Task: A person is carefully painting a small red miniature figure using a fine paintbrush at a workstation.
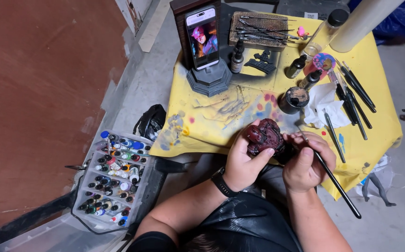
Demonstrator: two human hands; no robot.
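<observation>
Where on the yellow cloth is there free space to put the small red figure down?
The barest patch of the yellow cloth lies between the phone stand and the left hand, though paint-smeared. A smaller patch lies right of the brushes. It is crowded around the dark jar, tissue and dropper bottles.

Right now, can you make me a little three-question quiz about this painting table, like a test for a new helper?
1. True or false: the left hand holds the dark red figurine.
2. What does the right hand hold? A) a black-handled paintbrush B) scissors C) a spoon
3. Fill in: the phone stands upright on a grey ____ on the yellow cloth.

Key: 1 true. 2 A. 3 pedestal. Bonus look: the tray of small paint bottles sits to the person's left, off the cloth.
</observation>
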